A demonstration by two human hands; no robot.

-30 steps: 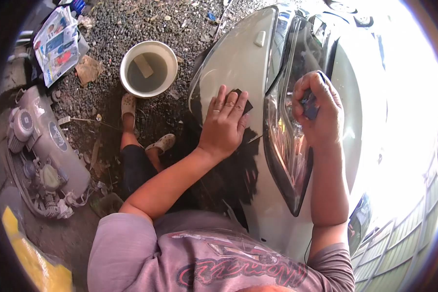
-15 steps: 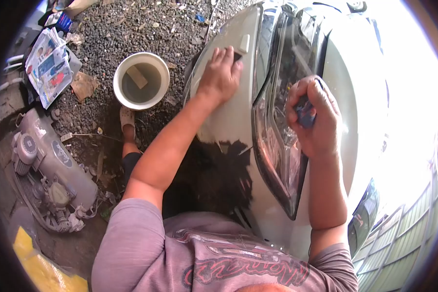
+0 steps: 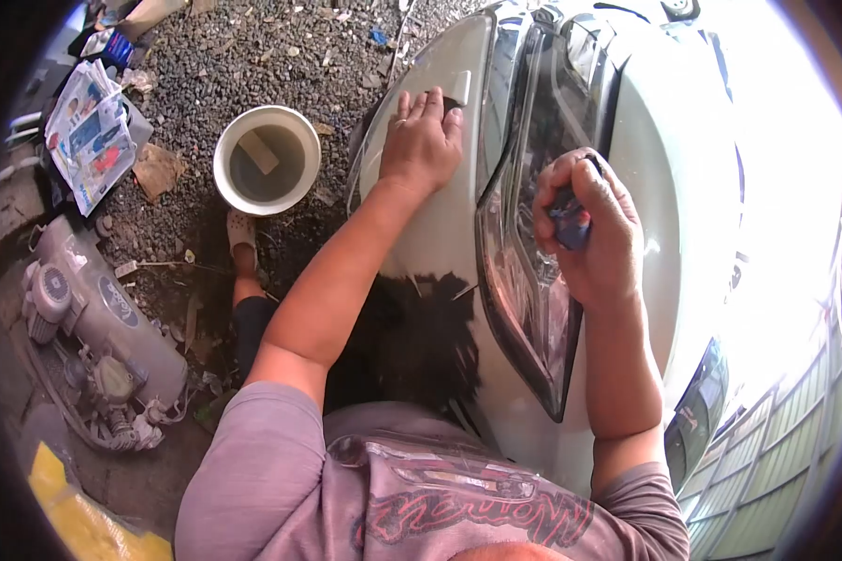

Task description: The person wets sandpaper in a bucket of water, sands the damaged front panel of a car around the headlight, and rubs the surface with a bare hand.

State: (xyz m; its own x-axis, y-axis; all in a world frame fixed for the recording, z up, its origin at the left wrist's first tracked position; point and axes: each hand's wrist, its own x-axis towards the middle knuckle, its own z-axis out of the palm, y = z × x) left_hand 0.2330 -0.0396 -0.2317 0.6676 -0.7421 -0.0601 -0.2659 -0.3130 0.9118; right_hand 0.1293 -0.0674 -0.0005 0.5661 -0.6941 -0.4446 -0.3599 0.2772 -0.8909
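Note:
My left hand (image 3: pixel 423 145) lies on the pale car bumper (image 3: pixel 430 224), fingers stretched forward. Under its fingertips and thumb shows the edge of a dark sheet (image 3: pixel 452 103), which looks like sandpaper; most of it is hidden. Just beyond the fingers is a small pale strip (image 3: pixel 465 87) on the bumper. My right hand (image 3: pixel 597 224) is closed around a crumpled dark blue bundle (image 3: pixel 571 222) with a reddish patch, probably a rag. It is held over the headlight (image 3: pixel 533 271).
A white bucket (image 3: pixel 313 159) of murky water stands on the gravel, a tan block (image 3: pixel 259 151) in it. A dusty air compressor (image 3: pixel 122 318) is at left, below a stack of newspapers (image 3: pixel 89 136). Yellow sheeting (image 3: pixel 89 514) lies bottom left. A dark patch (image 3: pixel 430 327) marks the bumper's near part.
The view has shifted slightly. My left hand's fingers lie flatter and more spread on the bumper. My right hand stays closed on the blue bundle, a little further left in view.

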